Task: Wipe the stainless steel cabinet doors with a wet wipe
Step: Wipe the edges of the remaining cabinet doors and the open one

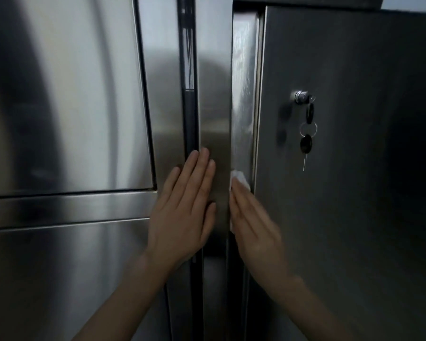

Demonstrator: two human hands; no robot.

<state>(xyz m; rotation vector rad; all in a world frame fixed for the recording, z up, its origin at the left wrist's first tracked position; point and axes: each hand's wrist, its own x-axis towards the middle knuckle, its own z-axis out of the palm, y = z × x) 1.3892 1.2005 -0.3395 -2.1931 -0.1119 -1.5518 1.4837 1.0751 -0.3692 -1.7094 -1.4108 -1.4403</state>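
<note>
Brushed steel fills the view: the wet wipe (239, 179) lies pressed under the straight fingers (241, 196) of the right hand (255, 227) on a narrow strip (244, 94), with the keyed cabinet door (354, 193) just right of them and the left hand (187, 210) flat and released just left; wiping looks mid-stroke, and the next pass calls for even pressure along that strip.

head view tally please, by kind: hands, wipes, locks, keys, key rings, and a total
hands: 2 (left hand, right hand)
wet wipe: 1
lock: 1
keys: 2 (upper key, lower key)
key ring: 1
total: 7
</note>
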